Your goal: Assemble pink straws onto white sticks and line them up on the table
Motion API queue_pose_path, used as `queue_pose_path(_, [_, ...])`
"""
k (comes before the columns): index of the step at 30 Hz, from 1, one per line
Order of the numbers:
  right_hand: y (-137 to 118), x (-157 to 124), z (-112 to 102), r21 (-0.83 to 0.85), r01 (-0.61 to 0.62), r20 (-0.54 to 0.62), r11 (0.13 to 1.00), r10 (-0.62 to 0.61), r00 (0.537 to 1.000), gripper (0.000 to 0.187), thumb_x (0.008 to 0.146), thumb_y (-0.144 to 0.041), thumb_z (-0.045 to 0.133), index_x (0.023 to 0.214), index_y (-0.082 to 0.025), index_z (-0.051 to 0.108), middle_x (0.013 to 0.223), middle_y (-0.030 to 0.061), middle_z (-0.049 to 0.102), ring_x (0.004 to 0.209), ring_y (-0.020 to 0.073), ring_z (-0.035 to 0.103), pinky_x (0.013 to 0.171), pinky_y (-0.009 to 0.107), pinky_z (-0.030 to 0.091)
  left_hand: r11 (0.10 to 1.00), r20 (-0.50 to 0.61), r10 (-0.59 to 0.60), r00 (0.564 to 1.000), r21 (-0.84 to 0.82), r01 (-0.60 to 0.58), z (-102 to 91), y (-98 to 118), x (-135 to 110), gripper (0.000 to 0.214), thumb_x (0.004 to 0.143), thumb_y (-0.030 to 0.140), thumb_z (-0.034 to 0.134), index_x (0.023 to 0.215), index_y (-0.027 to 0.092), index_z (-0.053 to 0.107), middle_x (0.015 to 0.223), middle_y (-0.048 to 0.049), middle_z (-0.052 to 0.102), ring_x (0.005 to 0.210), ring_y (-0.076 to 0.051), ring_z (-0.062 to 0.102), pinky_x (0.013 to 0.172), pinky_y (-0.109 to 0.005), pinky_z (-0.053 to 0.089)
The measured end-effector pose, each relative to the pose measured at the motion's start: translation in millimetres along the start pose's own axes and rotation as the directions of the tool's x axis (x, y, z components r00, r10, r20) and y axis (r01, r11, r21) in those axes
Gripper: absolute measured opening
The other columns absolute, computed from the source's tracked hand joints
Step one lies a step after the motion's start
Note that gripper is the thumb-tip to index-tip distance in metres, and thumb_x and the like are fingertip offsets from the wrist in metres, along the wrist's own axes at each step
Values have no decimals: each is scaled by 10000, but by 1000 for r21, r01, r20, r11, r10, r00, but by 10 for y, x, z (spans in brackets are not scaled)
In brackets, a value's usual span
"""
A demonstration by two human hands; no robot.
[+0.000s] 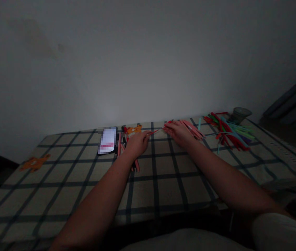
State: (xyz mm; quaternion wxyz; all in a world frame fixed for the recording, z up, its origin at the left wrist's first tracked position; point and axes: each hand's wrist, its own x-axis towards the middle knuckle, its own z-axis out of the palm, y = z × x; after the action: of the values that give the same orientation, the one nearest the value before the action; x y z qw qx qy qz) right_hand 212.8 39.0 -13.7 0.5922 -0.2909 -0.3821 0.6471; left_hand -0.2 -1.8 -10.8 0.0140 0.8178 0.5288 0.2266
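A thin red pipe cleaner (151, 132) runs between my two hands above the checked cloth, its middle stretch pale and shiny like bare wire. My left hand (138, 143) pinches its left end. At the other end, the fingers of my right hand (175, 131) are closed on it, with a bit of red showing at the fingertips. Pink pipe cleaners (193, 129) lie in a bundle just beyond my right hand. Beside and partly under my left hand are pens and pink sticks (119, 144), too dim to tell apart fully.
A lit phone (107, 141) lies left of my left hand. Red, green, blue and purple pipe cleaners (228, 134) are heaped at the right, by a dark glass cup (242, 113). The checked tablecloth (72, 177) has bear prints. Behind it rises a wall (148, 62).
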Motion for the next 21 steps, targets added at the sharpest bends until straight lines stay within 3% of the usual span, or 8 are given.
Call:
queue_pose_path(9, [-19,-44,53,-3,-51,17,999,51,999,238,636,-143,777,698,-185,552,732,-12,649,750,101,652,799,216,544,1000,7,-3,1000,15,3,-10,14,-10,363,946,307,422,1272,233,563,1087,-103,668,1054,-251,607,915,-392,446])
queue_pose_path(21, [-18,-40,37,-36,-59,18,998,60,998,255,642,-176,778,718,-201,537,781,-11,636,810,113,650,909,275,514,1000,8,-3,1000,-27,3,-22,9,-9,363,942,299,425,1268,223,565,1094,-106,668,1072,-247,604,929,-396,444])
